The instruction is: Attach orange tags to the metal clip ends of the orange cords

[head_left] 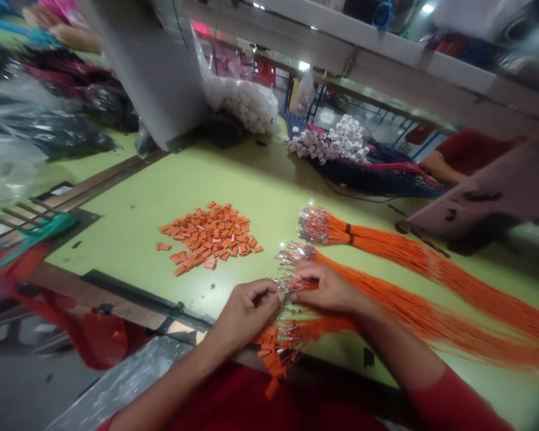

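My right hand (pixel 326 288) is closed around a few orange wires (pixel 306 284) whose metal terminals point left. The fingertips of my left hand (pixel 254 308) pinch together at those terminals, and what they hold is hidden. Just beyond my right hand lies a loose bundle of orange wires (pixel 386 293) with bare terminals. Behind it is a second orange bundle (pixel 386 242), tied with black bands. Nearer my body, under my hands, orange wires with orange plastic connector housings (pixel 269 353) on their ends hang at the table edge. A heap of loose orange housings (pixel 213 233) lies to the left.
Dark wire bundles with white connectors (pixel 336 143) lie at the back beside a bag of white parts (pixel 251 105). A grey upright (pixel 148 66) and a slanted panel (pixel 485 179) flank the green table (pixel 130 239). Another person's arm (pixel 444 167) shows at right.
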Motion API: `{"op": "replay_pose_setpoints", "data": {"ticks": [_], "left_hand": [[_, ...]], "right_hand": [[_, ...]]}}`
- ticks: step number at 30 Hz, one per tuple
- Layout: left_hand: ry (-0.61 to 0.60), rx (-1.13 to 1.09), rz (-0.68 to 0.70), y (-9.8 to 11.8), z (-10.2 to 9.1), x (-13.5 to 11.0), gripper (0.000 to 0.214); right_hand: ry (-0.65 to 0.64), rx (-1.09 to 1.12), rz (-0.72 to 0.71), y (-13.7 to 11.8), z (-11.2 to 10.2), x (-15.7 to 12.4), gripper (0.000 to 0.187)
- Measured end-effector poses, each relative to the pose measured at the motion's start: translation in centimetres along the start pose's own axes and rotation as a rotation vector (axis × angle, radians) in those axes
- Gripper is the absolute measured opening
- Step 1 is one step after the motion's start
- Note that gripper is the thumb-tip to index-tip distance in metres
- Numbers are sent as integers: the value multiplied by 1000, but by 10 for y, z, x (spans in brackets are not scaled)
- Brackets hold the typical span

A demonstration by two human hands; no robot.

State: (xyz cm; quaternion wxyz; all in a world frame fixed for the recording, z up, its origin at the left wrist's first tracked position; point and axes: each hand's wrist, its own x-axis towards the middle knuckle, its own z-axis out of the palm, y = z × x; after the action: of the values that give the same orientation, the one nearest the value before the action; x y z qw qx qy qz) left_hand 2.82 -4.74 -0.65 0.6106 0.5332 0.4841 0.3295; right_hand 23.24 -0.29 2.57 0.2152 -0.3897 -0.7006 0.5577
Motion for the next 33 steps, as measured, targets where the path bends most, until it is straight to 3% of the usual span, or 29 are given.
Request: {"op": "replay_pose_setpoints", "data": {"ticks": [2, 6, 9, 11, 14, 16, 21, 25, 28, 30, 33], "left_hand": [[7, -3, 10, -2, 2, -1, 30], [8, -3, 62, -4, 4, 0, 31], [2, 72, 117, -4, -1, 1, 29], [77, 227, 204, -3, -11, 5, 25], [332, 605, 416, -2, -32, 20, 24], [433, 851, 514, 0, -45, 33, 22], [439, 1196, 564, 8, -54, 60, 21], [384, 1118, 553, 12, -50, 62, 24], [193, 854, 524, 12, -44, 50, 21], [43, 616, 431, 12, -38, 38, 19], [-54, 383, 291, 9, -29, 20, 20]], "right_hand": [[21, -29, -31, 2, 1, 0, 19], [2, 73, 60, 9, 2, -2, 27], [62, 86, 63, 15, 6, -2, 28], [128, 88, 52, 20, 9, -1, 26], [225, 62, 40, 25, 14, 0, 22], [271, 48, 27, 27, 15, 0, 21], [316, 52, 20, 25, 13, 0, 21], [331, 65, 3, 23, 13, 0, 21], [350, 87, 6, 23, 13, 0, 19], [342, 94, 13, 22, 13, 0, 19], [304, 93, -12, 20, 12, 0, 17]]}}
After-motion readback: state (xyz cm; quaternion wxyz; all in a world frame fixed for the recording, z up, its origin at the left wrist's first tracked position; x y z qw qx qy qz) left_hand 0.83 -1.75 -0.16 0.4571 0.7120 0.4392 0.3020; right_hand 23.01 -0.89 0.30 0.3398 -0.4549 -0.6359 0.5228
